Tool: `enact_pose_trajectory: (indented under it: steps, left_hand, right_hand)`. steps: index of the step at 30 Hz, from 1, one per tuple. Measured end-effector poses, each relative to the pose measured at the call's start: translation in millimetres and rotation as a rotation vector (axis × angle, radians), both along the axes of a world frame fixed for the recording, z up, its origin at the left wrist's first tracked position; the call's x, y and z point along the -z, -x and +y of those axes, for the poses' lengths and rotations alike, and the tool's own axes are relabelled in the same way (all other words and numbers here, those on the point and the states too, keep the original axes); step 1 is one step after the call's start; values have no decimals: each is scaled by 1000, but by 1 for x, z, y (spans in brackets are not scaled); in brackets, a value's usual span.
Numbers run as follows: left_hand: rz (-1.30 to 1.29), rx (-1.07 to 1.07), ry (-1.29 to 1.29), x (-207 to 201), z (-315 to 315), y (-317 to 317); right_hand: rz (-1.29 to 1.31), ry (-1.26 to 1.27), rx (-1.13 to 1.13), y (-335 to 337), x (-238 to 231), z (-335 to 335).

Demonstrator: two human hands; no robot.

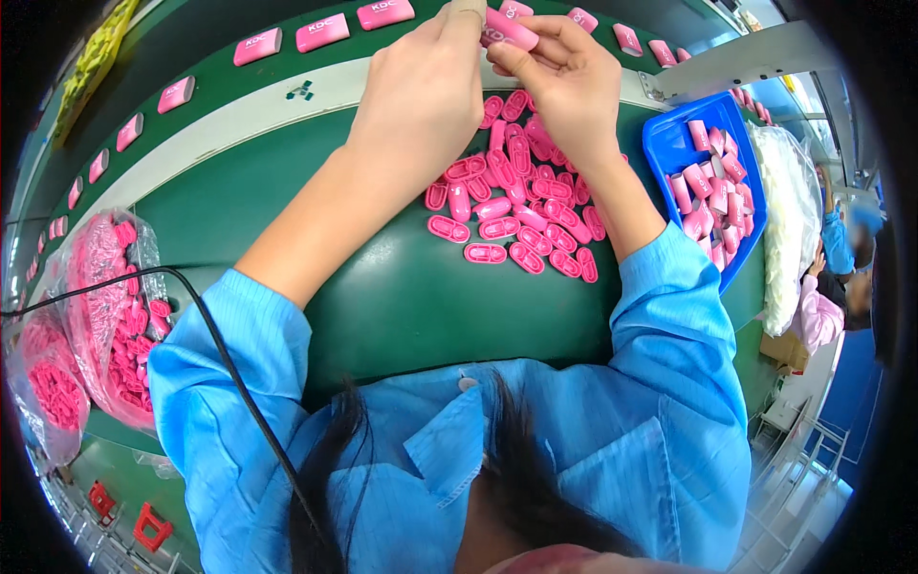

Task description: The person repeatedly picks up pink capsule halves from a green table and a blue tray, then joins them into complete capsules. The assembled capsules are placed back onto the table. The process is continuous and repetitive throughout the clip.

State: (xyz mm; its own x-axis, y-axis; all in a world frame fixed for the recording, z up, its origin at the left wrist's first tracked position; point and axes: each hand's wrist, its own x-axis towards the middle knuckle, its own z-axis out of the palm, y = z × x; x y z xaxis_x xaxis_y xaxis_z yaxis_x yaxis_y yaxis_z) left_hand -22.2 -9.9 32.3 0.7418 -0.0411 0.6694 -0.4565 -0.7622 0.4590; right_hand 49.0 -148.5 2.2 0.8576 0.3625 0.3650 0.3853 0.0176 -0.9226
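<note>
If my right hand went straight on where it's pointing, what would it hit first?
Past the pink case at its fingertips, probably your left hand, though depth is hard to judge.

The pink case (512, 31) I grip in the thumb and fingers of my right hand (577, 81), close by my left hand (421, 81), carries short white capitals near its left end. Similar white capitals stand on the pink-and-white cases (322, 33) lined up at the far side; on the three biggest, just left of my hands, they show clearest, while toward the far left they shrink beyond my reading. To my right, several pink-and-white cases (719, 191) heaped in the blue tray (658, 143) bear white lettering too, turned every which way and partly hidden. On the white strip (239, 129), left of my left forearm, sits a small dark-green mark (299, 91), more emblem than word.
</note>
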Motion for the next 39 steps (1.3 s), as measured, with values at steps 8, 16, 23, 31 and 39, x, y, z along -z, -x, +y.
enact_pose_trajectory:
  steps: [8,16,23,31,39]
  left_hand:
    - [38,-172,-48,26,53,-19]
    - [325,-8,-225,28,49,45]
    - [502,12,33,21,39,14]
    - [709,263,740,36,40,-23]
    - [734,287,944,29,80,-20]
  right_hand:
    - [-35,558,46,-57,0,31]
    - [-576,680,378,-90,10,25]
    - [-402,721,229,-67,3,3]
    - [215,229,-191,-24,4,-8]
    - [-224,622,-84,-32,-18,11]
